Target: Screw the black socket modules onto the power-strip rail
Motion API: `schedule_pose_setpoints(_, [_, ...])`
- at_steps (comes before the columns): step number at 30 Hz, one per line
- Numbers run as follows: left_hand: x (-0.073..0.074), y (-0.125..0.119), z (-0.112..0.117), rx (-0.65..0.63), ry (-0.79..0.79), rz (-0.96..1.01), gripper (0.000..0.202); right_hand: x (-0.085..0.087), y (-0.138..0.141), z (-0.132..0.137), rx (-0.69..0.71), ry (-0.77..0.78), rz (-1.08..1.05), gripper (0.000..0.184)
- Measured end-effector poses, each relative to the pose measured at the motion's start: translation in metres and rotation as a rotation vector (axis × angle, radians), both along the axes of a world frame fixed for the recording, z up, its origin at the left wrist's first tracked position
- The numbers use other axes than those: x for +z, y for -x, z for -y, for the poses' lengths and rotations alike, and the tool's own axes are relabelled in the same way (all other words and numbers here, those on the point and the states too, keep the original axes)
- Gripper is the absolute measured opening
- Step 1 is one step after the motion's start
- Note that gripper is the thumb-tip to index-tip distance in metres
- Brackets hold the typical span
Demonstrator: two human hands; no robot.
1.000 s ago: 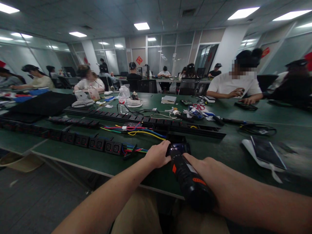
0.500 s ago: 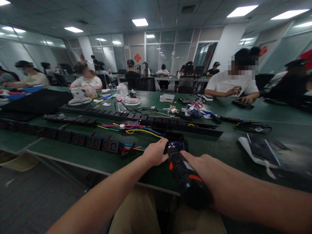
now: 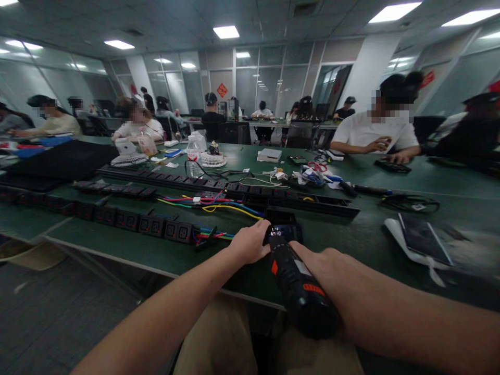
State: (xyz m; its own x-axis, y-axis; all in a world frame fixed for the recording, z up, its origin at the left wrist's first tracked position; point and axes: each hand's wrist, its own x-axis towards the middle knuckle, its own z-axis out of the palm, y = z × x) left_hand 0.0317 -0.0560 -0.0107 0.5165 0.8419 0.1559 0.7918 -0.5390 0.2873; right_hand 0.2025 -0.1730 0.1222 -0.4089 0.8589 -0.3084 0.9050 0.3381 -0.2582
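A black cordless screwdriver [image 3: 299, 289] with orange marks is gripped in my right hand [image 3: 330, 268], its nose pointing away from me and down. At its tip lies a small black box-like part [image 3: 292, 230] with a shiny dark face. My left hand [image 3: 251, 242] is closed at the left side of that part, steadying it, with the fingertips partly hidden. To the left runs a row of black power sockets [image 3: 177, 230] with coloured wires coming from its end. Yellow and blue wires [image 3: 234, 209] reach toward the part from behind.
A long black rail with sockets [image 3: 250, 190] crosses the green table [image 3: 344, 234]. Behind it stand a plastic bottle [image 3: 193, 154] and white fan pieces [image 3: 213, 160]. A phone-like slab [image 3: 424, 238] lies at right. A person in white [image 3: 375, 133] sits opposite.
The camera view has shifted slightly. Both hands, the screwdriver and the black part stay almost where they were.
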Motion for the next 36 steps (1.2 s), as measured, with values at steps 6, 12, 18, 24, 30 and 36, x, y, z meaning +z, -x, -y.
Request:
schedule_pose_setpoints(6, [0.000, 0.000, 0.000, 0.000, -0.005, 0.013, 0.037, -0.001, 0.000, 0.002, -0.002, -0.001, -0.006, 0.063])
schedule_pose_setpoints(12, [0.001, 0.001, 0.001, -0.008, -0.012, 0.011, 0.035, -0.002, -0.001, 0.001, -0.004, 0.013, -0.014, 0.059])
schedule_pose_setpoints(18, [0.002, 0.000, 0.002, 0.006, 0.018, -0.009, 0.038, 0.005, 0.004, 0.003, -0.018, 0.029, 0.033, 0.062])
schedule_pose_setpoints(24, [0.005, -0.001, 0.002, 0.002, 0.030, -0.037, 0.034, 0.016, 0.013, 0.007, -0.086, 0.078, 0.130, 0.073])
schedule_pose_setpoints(30, [0.002, -0.001, 0.001, 0.008, 0.020, -0.008, 0.032, 0.017, 0.016, 0.006, -0.078, 0.070, 0.132, 0.073])
schedule_pose_setpoints(36, [0.004, -0.001, 0.002, 0.011, 0.027, -0.023, 0.032, 0.015, 0.016, 0.006, -0.077, 0.066, 0.121, 0.069])
